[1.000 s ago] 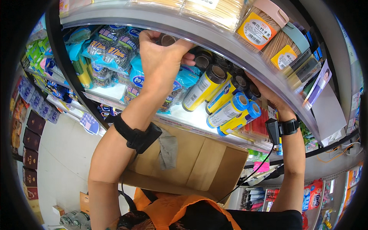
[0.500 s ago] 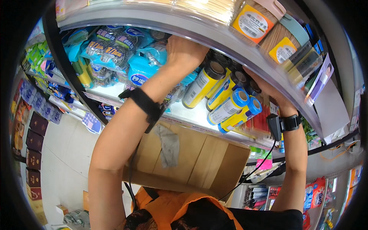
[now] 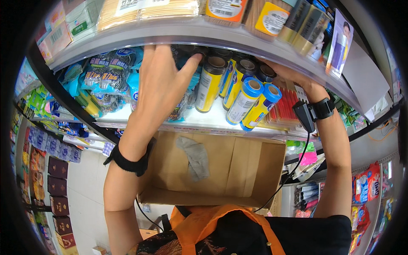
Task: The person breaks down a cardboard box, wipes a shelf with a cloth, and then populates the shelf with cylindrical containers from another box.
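Box: open brown cardboard carton, grey tape strip inside.
Left shelf: blue scourer packs.
Upper shelf: flat yellow packets.
Far right: red packets.

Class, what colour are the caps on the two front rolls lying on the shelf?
Blue caps on yellow-and-white rolls, seen best in the head view.

Quantities in view: two hands, left hand and right hand. One open cardboard box, below both sets of fingers. Two blue-capped rolls, between the two sets of fingers. At least three black-capped yellow rolls, just right of the left fingers; further ones behind cannot be counted. Two black wristbands.
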### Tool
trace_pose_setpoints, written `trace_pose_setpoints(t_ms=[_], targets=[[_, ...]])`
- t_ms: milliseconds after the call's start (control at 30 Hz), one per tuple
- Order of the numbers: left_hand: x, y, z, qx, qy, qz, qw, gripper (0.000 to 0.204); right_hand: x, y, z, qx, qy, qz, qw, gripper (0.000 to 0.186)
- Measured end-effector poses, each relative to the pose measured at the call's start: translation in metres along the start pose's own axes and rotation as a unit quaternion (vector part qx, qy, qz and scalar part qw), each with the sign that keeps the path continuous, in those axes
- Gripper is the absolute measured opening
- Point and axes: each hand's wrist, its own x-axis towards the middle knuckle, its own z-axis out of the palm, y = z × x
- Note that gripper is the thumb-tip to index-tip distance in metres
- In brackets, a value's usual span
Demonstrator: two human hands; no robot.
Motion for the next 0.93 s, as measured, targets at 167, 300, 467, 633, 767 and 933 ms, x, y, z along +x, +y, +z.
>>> trace_pose_setpoints(t_ms=[167, 300, 467, 633, 767, 933], targets=[[-0.013, 0.015, -0.011, -0.055, -0.021, -0.048, 0.997, 0.043, -0.011, -0.02, -0.014, 0.179, -0.062, 0.119, 0.975, 0.038], [-0.028, 0.011, -0.007, -0.08, -0.036, -0.052, 0.995, 0.031, -0.033, -0.027, -0.025, 0.371, -0.135, 0.28, 0.875, 0.036], [-0.047, 0.007, 0.003, -0.123, -0.046, -0.062, 0.989, 0.022, -0.107, -0.009, -0.043, 0.313, 0.078, 0.182, 0.929, 0.03], [-0.069, 0.002, -0.013, -0.152, -0.067, -0.159, 0.973, 0.015, -0.193, 0.037, -0.082, 0.015, -0.012, 0.411, 0.912, 0.025], [-0.078, 0.01, 0.001, -0.151, -0.09, -0.148, 0.973, 0.014, -0.263, 0.091, -0.07, -0.074, -0.061, 0.482, 0.871, 0.036], [-0.08, 0.022, 0.005, -0.17, -0.128, -0.151, 0.965, 0.012, -0.257, 0.092, -0.034, -0.093, -0.165, 0.52, 0.833, 0.072]])
